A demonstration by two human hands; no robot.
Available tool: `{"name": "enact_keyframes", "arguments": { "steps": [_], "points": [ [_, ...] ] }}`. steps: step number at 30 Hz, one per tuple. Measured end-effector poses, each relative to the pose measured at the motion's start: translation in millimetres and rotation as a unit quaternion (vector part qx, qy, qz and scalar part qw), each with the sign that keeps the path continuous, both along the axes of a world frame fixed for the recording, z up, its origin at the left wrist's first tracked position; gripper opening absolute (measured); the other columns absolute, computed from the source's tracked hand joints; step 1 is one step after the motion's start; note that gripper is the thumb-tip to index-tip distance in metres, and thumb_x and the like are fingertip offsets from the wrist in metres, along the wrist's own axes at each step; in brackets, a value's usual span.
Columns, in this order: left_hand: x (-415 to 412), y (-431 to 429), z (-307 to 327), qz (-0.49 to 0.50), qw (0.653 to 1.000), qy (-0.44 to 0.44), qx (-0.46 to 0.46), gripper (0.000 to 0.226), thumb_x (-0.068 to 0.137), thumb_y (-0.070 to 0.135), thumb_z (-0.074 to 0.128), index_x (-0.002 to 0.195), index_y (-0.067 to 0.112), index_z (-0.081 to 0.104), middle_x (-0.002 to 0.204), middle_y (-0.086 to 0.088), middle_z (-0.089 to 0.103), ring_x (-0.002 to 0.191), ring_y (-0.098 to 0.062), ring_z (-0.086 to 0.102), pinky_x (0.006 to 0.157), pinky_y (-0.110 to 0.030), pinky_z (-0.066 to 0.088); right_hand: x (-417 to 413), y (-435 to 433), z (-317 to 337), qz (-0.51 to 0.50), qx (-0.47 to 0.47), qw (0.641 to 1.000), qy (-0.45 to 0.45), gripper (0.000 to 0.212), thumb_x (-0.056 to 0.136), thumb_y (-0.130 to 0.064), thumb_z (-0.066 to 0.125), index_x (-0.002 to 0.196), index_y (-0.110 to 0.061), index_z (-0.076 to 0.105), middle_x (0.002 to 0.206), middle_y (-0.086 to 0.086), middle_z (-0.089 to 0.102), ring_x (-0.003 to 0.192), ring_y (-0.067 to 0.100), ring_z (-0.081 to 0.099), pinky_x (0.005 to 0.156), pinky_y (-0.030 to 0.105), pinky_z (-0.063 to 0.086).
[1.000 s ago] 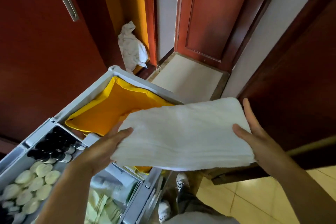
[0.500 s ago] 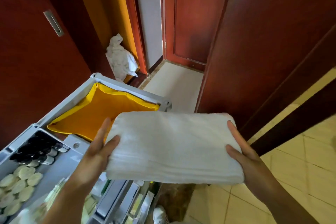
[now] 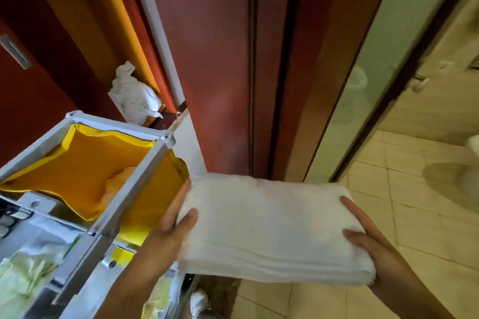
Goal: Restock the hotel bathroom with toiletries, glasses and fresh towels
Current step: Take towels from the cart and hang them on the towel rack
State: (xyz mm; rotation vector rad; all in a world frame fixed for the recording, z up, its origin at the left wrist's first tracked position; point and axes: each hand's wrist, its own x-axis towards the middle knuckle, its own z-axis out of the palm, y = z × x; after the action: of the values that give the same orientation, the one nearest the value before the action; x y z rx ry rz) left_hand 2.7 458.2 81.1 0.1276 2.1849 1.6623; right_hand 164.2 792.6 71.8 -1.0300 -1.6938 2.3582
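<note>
White terry folded into a thick flat stack is the thing at stake. In the head view, the folded towel (image 3: pixel 269 228) is held in mid-air between both hands, just beside the housekeeping cart (image 3: pixel 121 217) and in front of the dark red wooden door frame (image 3: pixel 207 59), at the edge of the pale tiled floor (image 3: pixel 414 215). The left hand (image 3: pixel 168 230) clamps its left end, with the thumb on top, one finger laid along the edge and the rest hidden underneath. The right hand (image 3: pixel 368 241) grips the right end the same way, thumb on top and fingers out of sight below. With support only at the two ends, the likeliest failure is the middle sagging. The layered edges visible along the near side could then slide apart, most readily at the front right corner, where they already look loose. The left end also sits close to the cart's yellow bag (image 3: pixel 85 163), which holds something pale. I cannot tell whether they touch, but a brush there could soil a fresh towel. Carried broadside, the stack may clip the door frame or the glass panel (image 3: pixel 375 59) on the way in. A slip of either thumb would drop it onto the tiles. A shoe (image 3: pixel 199 300) stands near the cart's base, so a stumble against the cart is possible too.
</note>
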Motion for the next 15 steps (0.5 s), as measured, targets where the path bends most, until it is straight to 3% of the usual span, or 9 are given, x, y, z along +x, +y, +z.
{"name": "enact_keyframes", "arguments": {
  "steps": [2,4,7,9,12,15],
  "points": [
    [12.8,26.0,-3.3,-0.035,0.999,-0.010,-0.005,0.051,0.087,0.055,0.059,0.125,0.085,0.042,0.134,0.052,0.045,0.134,0.005,0.048,0.117,-0.036,0.042,27.5,21.6,-3.5,-0.033,-0.007,0.999,0.000,0.054,0.093,-0.009,0.060,0.128,-0.048,0.070,0.136,-0.029,0.057,0.124,0.008,0.057,0.103,0.048,0.049],
    [24.0,56.7,-4.2,-0.069,0.997,-0.012,0.011,0.050,0.090,0.052,0.060,0.129,0.079,0.046,0.135,0.050,0.049,0.136,0.005,0.048,0.120,-0.040,0.039,53.6,42.5,-4.0,-0.056,-0.005,0.998,0.006,0.054,0.095,-0.008,0.058,0.129,-0.048,0.069,0.135,-0.026,0.060,0.122,0.006,0.058,0.097,0.045,0.051],
    [38.8,103.2,-7.1,-0.106,0.994,-0.021,0.018,0.046,0.094,0.048,0.060,0.134,0.068,0.052,0.137,0.046,0.050,0.135,0.005,0.049,0.118,-0.036,0.041,90.2,71.1,-4.4,-0.089,0.003,0.996,0.019,0.052,0.094,-0.013,0.061,0.131,-0.050,0.067,0.140,-0.018,0.062,0.128,0.013,0.059,0.099,0.047,0.051],
    [46.9,133.6,-12.0,-0.123,0.992,-0.023,0.012,0.043,0.095,0.049,0.059,0.133,0.067,0.053,0.142,0.036,0.051,0.134,-0.003,0.052,0.116,-0.040,0.044,114.1,87.5,-7.1,-0.116,0.020,0.993,0.023,0.050,0.095,-0.019,0.063,0.132,-0.051,0.066,0.143,-0.015,0.061,0.130,0.016,0.058,0.104,0.048,0.050],
    [54.2,176.7,-20.2,-0.150,0.988,-0.025,0.001,0.039,0.102,0.042,0.057,0.128,0.070,0.055,0.148,0.020,0.051,0.133,-0.015,0.054,0.115,-0.049,0.045,142.9,107.6,-9.7,-0.145,0.062,0.987,0.026,0.048,0.095,-0.026,0.065,0.134,-0.054,0.063,0.145,-0.015,0.060,0.133,0.018,0.057,0.110,0.049,0.048],
    [57.9,215.8,-27.7,-0.179,0.984,-0.010,-0.003,0.041,0.104,0.037,0.057,0.128,0.069,0.056,0.153,0.019,0.047,0.137,-0.015,0.051,0.117,-0.049,0.042,166.4,127.1,-13.9,-0.164,0.097,0.981,0.018,0.049,0.096,-0.031,0.067,0.135,-0.058,0.059,0.144,-0.020,0.059,0.133,0.014,0.057,0.112,0.052,0.048]
  ]
}}
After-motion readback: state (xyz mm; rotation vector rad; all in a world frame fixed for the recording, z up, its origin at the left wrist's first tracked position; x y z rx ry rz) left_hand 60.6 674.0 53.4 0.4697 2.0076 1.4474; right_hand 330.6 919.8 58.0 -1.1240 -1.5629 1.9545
